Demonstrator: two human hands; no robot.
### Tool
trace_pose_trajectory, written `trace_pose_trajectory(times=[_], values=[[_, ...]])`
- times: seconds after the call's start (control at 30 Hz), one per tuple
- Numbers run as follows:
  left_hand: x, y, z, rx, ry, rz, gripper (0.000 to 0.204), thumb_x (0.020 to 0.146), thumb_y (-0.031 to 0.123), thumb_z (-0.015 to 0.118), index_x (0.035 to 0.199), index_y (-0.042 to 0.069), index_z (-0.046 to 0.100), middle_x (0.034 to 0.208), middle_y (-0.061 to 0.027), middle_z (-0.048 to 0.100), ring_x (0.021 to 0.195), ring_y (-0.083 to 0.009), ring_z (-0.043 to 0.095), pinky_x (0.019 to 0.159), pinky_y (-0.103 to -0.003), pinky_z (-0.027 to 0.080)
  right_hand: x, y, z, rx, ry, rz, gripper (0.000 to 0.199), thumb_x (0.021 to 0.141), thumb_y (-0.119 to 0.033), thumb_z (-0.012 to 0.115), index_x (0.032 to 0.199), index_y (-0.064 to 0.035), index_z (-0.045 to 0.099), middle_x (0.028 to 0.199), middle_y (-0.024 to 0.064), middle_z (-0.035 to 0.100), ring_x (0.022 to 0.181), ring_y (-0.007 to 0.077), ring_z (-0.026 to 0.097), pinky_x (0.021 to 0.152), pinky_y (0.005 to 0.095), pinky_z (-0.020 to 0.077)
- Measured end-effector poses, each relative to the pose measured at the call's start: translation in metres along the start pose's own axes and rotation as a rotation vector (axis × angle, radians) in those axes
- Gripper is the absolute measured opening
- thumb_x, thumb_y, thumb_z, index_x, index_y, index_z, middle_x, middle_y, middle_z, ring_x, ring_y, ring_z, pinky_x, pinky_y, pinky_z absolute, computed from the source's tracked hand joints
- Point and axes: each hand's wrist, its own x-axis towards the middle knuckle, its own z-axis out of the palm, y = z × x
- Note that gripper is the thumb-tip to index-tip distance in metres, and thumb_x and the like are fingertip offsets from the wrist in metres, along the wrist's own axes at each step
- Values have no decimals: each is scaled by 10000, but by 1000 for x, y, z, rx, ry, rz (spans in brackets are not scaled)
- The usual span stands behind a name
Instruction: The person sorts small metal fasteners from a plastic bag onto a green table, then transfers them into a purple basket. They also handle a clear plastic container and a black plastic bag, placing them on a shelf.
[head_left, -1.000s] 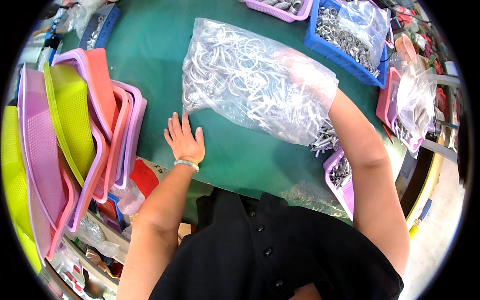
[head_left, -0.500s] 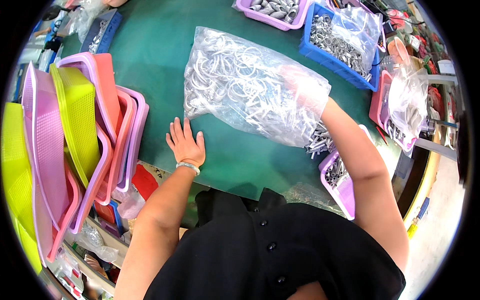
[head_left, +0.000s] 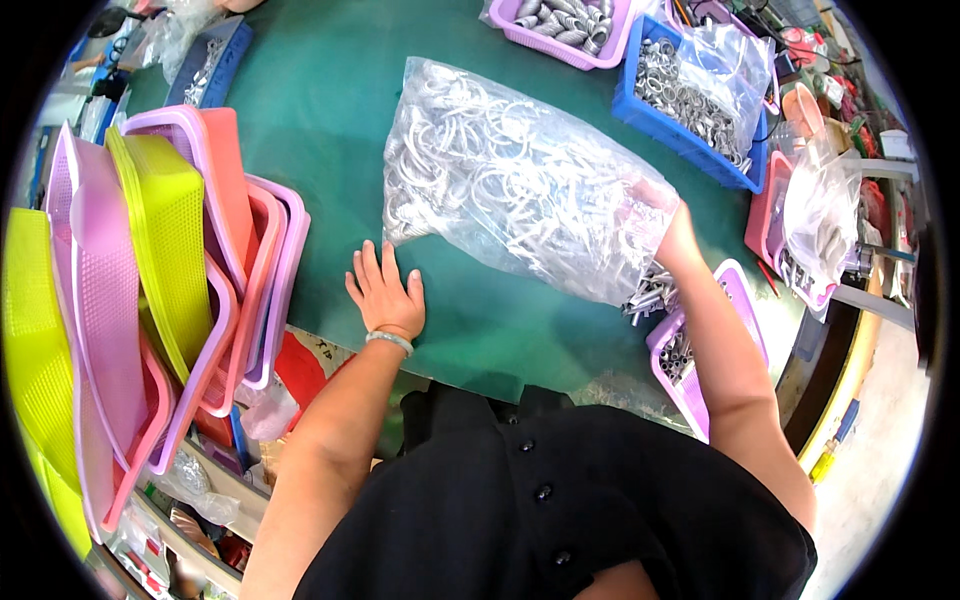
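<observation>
A large clear plastic bag (head_left: 520,170) full of shiny metal rings and small metal pieces lies across the green tabletop (head_left: 480,340). My right hand (head_left: 655,212) reaches into the bag's right end; plastic and glare blur its fingers, so I cannot make out a grip. Flat on the table, fingers spread, my left hand (head_left: 388,300) rests just below the bag's left corner and holds nothing. Short metal tubes (head_left: 650,290) lie in a small heap under my right wrist. Beside them, partly behind my forearm, is a purple basket (head_left: 692,400) with more tubes.
Nested plastic baskets (head_left: 165,240) in pink, purple and lime stand on the left. At the back right are a purple basket of coiled metal parts (head_left: 570,25) and a blue bin (head_left: 690,105) of metal rings. A pink basket (head_left: 765,205) with bagged parts sits at the right edge.
My right hand has drawn back a little toward the bag's right end. The whole view has shifted slightly; my left hand still lies flat beside the bag.
</observation>
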Motion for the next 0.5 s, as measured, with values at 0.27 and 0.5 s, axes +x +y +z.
trace_pose_trajectory(times=[0.27, 0.5], values=[[0, 3, -4, -9, -17, -18, 583, 814, 303, 489, 1309, 41, 324, 1373, -197, 265, 1278, -369, 225, 1025, -530, 146, 51, -152, -36, -9, 312, -463, 536, 723, 16, 667, 1218, -59, 476, 886, 55, 613, 804, 142, 596, 736, 268, 485], [2, 0, -6, -44, -19, -10, 576, 815, 360, 486, 1287, 53, 361, 1369, -191, 285, 1276, -365, 238, 1027, -545, 154, 167, -208, 47, 0, 332, -1004, 689, 645, 47, 698, 1260, -91, 419, 1060, 144, 498, 868, 299, 537, 717, 334, 482]])
